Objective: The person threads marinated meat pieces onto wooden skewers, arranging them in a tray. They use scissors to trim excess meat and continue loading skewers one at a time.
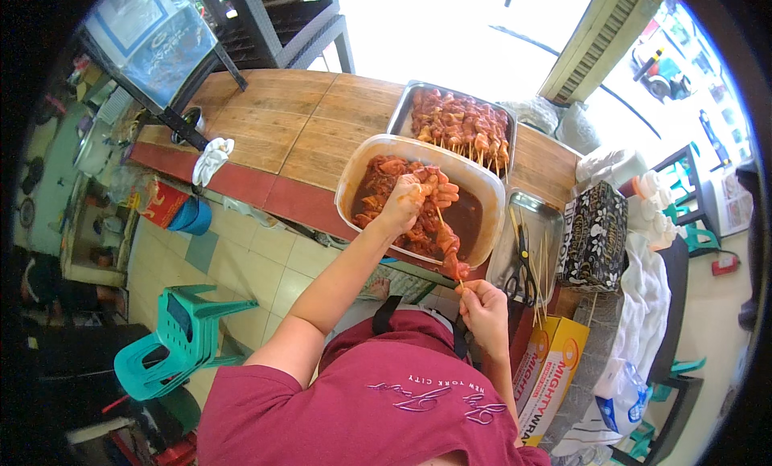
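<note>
My right hand [487,314] pinches the lower end of a thin bamboo skewer [439,216], tilted over the near rim of a plastic tub [422,145]. Pieces of red marinated meat [447,243] are threaded on its lower part. At its upper end, my left hand [416,199] grips another piece of meat [429,175], the fingers smeared with sauce. Whether the tip has pierced that piece is hidden by the fingers. Loose meat [386,176] in dark red marinade [467,209] lies in the tub below.
Behind the tub, a metal tray [400,109] holds many loaded skewers [461,122]. On the right, another metal tray [546,216] carries black-handled scissors [522,273] and bare skewers [543,267]. Beside it stand a patterned tip box [596,237] and a yellow wrap box [552,375]. Green stools [175,339] stand at left.
</note>
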The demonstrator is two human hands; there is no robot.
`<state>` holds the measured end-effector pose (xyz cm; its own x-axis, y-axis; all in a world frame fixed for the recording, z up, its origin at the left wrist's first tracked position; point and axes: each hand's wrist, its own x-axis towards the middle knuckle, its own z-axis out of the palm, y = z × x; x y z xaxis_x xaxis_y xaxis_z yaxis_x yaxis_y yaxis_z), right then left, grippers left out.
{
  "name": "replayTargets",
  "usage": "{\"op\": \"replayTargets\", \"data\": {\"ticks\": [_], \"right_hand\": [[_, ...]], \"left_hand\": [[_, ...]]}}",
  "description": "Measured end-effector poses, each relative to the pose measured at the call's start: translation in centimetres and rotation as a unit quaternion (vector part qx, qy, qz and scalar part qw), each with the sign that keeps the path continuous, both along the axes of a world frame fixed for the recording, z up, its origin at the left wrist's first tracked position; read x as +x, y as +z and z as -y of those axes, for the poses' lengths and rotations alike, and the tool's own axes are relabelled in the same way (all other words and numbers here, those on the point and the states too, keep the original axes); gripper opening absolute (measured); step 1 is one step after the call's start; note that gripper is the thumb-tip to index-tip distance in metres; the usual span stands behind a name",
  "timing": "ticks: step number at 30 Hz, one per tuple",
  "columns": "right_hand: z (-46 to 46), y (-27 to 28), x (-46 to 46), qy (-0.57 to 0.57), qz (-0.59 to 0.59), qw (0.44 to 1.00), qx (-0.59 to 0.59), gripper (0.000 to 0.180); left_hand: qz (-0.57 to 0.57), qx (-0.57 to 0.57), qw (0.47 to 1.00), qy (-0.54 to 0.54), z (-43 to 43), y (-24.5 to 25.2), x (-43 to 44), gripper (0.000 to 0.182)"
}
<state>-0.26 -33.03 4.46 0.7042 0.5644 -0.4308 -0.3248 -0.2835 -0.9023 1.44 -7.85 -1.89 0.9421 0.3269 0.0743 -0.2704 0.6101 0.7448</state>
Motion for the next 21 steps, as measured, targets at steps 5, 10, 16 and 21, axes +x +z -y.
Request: {"op": "replayTargets", "data": {"ticks": [5,10,16,21], "right_hand": [[-0.3,-0.3,-0.4,0.003,0.039,0.999,-0.012,0.013],[-0.5,-0.7,-0.4,-0.012,0.067,0.998,0.003,0.013],[-1.1,-1.2,-0.6,-0.021,0.101,0.995,-0.003,0.013],[-1.9,-1.2,-0.1,-0.031,0.133,0.991,-0.008,0.013]], "left_hand": [[-0.053,-0.088,0.993,-0.051,-0.5,0.0,-0.3,0.018],[-0.063,-0.163,0.984,-0.044,0.0,-1.0,0.0,0.018],[-0.031,-0.15,0.986,-0.071,0.9,-3.2,0.2,0.034],[-0.031,-0.253,0.959,-0.123,2.5,-3.6,0.5,0.025]]}}
